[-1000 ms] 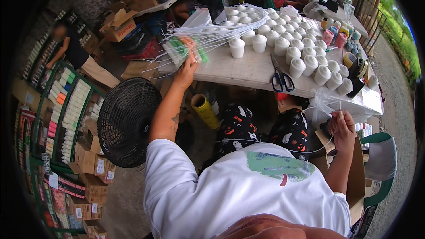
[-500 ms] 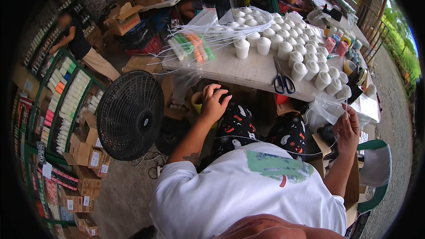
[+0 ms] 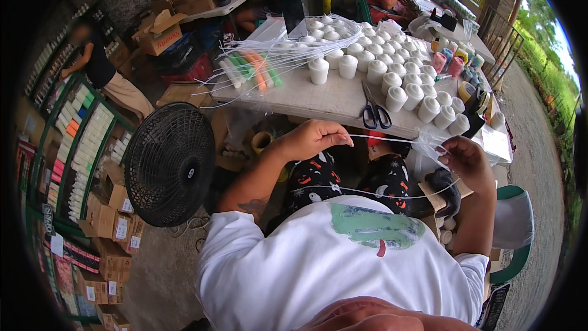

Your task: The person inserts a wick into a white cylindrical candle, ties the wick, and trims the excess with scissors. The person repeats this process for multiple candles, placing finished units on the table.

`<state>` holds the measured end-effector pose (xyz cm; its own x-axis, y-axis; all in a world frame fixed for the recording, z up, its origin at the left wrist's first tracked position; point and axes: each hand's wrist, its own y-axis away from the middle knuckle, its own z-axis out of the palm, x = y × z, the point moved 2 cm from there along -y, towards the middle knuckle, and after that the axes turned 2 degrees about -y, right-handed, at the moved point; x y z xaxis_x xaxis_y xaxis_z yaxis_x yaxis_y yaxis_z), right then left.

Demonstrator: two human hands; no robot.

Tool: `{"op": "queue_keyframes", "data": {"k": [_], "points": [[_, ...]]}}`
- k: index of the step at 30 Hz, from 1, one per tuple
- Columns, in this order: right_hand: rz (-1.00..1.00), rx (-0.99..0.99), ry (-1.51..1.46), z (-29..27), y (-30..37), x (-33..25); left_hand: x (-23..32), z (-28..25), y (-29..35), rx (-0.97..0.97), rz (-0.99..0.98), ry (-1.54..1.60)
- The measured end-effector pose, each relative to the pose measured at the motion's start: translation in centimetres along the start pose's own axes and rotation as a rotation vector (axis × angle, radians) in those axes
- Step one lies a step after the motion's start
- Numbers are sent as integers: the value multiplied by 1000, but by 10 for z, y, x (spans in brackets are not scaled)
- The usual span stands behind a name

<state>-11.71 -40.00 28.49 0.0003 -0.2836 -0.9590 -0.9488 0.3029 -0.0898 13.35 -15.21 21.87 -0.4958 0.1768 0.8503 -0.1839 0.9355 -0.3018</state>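
Note:
A thin white cord (image 3: 381, 138) runs taut between my hands above my lap. One end is pinched in the closed fingertips of my left hand (image 3: 315, 138), in front of the table edge. My right hand (image 3: 467, 158), farther right, is closed on the cord with thumb and fingertips, next to a clear plastic bag (image 3: 427, 145). A slack length of the cord droops from the right hand across my lap. Blue-handled scissors (image 3: 375, 115) lie on the table (image 3: 294, 99) ahead. Many white thread cones (image 3: 395, 99) stand there, beside a bundle of long white cords (image 3: 269, 56).
A black fan (image 3: 171, 165) stands left of me, before green shelves (image 3: 79, 147) and stacked cardboard boxes (image 3: 113, 227). Orange and green rolls (image 3: 254, 67) lie at the table's left end. A green chair (image 3: 513, 233) is at my right. Other people sit or stand farther off.
My left hand has moved right and closed on the cord; half a second ago its fingers were curled apart. My right hand has shifted slightly left, and the cord now stretches between both hands.

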Motion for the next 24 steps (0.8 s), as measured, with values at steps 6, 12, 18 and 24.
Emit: {"op": "queue_keyframes", "data": {"k": [6,12,18,24], "points": [[107,377,787,-147,54,-41,50,-65,30,225,-28,-311],[-12,870,1090,-194,118,-6,25,-50,36,197,-37,-445],[898,321,1213,-128,107,76,-15,33,-11,-79,-65,-645],[-115,-46,477,70,18,58,-3,92,-41,-122,122,-723]]}}
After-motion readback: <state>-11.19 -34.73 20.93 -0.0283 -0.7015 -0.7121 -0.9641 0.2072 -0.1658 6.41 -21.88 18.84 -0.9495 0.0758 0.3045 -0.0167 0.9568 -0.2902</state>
